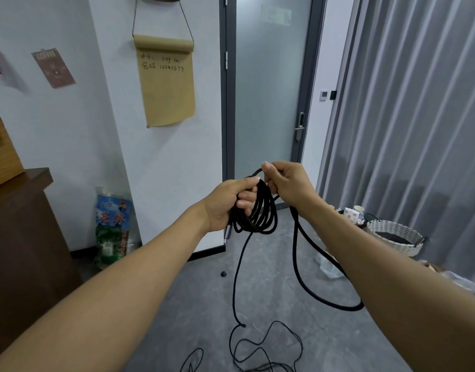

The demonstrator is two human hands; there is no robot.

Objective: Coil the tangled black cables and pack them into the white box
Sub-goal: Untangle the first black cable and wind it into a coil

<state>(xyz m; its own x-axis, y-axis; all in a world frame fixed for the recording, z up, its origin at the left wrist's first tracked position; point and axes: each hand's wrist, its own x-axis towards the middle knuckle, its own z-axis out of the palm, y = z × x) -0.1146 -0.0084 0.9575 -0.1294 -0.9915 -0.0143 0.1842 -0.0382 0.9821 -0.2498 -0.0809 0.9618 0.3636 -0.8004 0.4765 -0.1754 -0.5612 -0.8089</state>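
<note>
The left hand (225, 204) is held out in front of the person, at about the middle of the view. Its fingers curl around a bunch of round loops of thin black cable (258, 213), so its grip is closed on the coil. The loops hang down from the fingers. A small silver metal plug (227, 233) sticks out just under this hand.

The right hand (287, 183) is just beside the left hand, a little higher. Its thumb and fingers pinch the same black cable at the top of the coil, so its grip is tight on the cable too. From there one thick strand drops down in a big curve under the right arm. A thinner strand falls straight from the coil to the grey tiled floor (271, 264), where more cable lies in loose, messy loops near the bottom of the view.

On the right, by the long grey curtain (408, 116), stands a round white woven basket (394, 233) with something dark inside. Behind the hands is a frosted glass door with a dark frame (268, 89). A brown paper scroll with writing (165, 81) hangs on the white wall. A blue and green printed bag (111, 226) leans at the foot of that wall, next to a dark brown wooden cabinet (24, 237).
</note>
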